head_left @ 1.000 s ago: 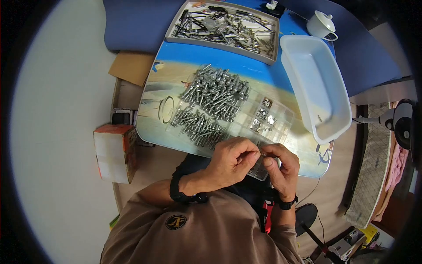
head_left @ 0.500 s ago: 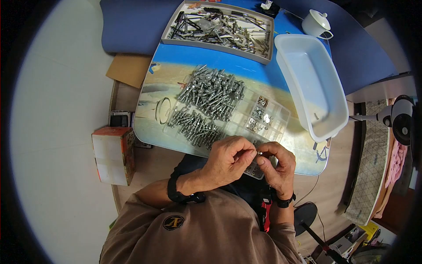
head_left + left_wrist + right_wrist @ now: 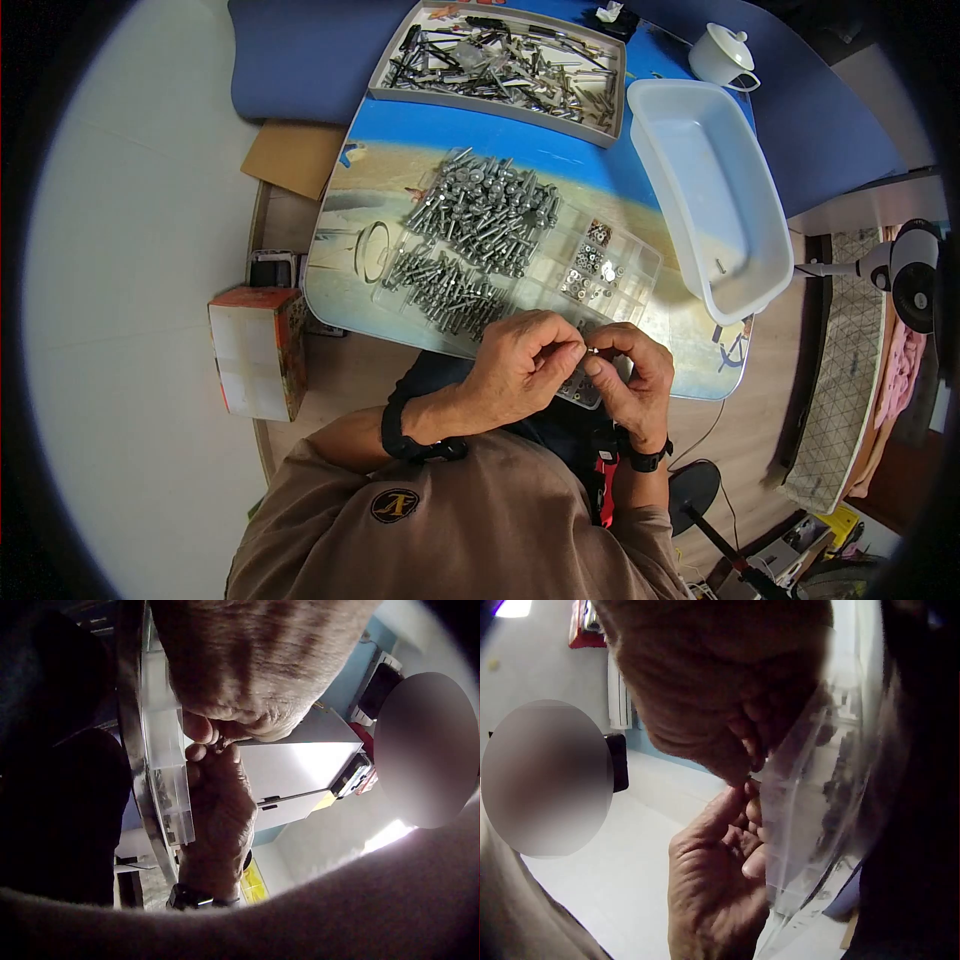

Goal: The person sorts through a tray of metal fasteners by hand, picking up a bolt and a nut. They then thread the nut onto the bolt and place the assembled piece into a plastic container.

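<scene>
In the head view the left hand and the right hand meet at their fingertips over the front edge of the table. Thumb and forefinger of each pinch a small metal piece, too small to identify. Below the hands is a clear compartment box with small metal parts, partly hidden. Seen close up in the left wrist view, the left hand touches fingertips with the right hand. The right wrist view has the right hand above the left hand, beside translucent plastic.
Piles of bolts and thinner screws lie left of a divided organizer holding nuts and washers. Farther back are a shallow box of mixed hardware, a white basin with a small piece inside, and a lidded white pot.
Compared with a second ago, the head view has shifted slightly and the small metal piece shows more clearly between the fingertips. Both hands keep nearly the same pose.
</scene>
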### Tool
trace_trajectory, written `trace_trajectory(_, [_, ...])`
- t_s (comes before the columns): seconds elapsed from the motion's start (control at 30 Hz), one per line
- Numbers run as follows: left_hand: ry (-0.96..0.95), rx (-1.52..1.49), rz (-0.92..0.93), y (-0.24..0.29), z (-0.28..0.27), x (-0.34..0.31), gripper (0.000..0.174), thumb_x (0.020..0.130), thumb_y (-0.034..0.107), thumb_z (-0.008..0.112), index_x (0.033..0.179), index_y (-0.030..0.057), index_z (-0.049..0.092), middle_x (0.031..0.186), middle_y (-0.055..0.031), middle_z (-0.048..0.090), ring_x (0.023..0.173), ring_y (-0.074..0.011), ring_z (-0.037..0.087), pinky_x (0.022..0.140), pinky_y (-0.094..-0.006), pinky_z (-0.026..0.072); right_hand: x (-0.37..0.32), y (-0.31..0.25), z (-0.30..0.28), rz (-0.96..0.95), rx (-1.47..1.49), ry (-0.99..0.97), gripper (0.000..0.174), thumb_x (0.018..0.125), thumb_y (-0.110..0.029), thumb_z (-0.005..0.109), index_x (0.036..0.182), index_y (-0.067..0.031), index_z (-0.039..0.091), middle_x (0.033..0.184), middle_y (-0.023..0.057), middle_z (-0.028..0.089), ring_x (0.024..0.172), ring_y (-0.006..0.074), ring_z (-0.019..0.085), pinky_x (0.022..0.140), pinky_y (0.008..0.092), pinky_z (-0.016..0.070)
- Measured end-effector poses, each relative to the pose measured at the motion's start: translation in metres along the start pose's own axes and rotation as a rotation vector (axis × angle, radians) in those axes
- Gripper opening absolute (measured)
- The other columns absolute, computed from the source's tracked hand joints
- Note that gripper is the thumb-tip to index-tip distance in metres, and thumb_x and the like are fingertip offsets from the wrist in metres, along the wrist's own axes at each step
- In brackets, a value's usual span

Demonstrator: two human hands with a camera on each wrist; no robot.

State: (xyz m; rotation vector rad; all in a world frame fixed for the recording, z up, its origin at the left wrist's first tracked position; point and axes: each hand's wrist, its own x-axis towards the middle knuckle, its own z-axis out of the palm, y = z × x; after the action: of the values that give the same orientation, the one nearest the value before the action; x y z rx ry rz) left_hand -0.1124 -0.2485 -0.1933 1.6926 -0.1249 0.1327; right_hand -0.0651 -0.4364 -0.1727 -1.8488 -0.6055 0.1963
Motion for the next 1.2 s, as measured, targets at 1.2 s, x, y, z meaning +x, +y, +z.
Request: trace_trajectory(1.2, [0.025,0.015,0.014,-0.0032,0.0028,-0.001,0.009,0.096,0.009,0.067,0.094,0.0007,0.066,0.08,-0.0068,0.063,0.068,-0.0144,0.058,0.061,-0.0287,0.0481,0.0021,0.0018,0.001,0.009,0.002,0.009,0.022,0.095,-0.021,0.071,0.095,0.0005,0.07,0.087,0.013,0.071,0.078,0.0266,0.07,0.07,0.0341,0.0539])
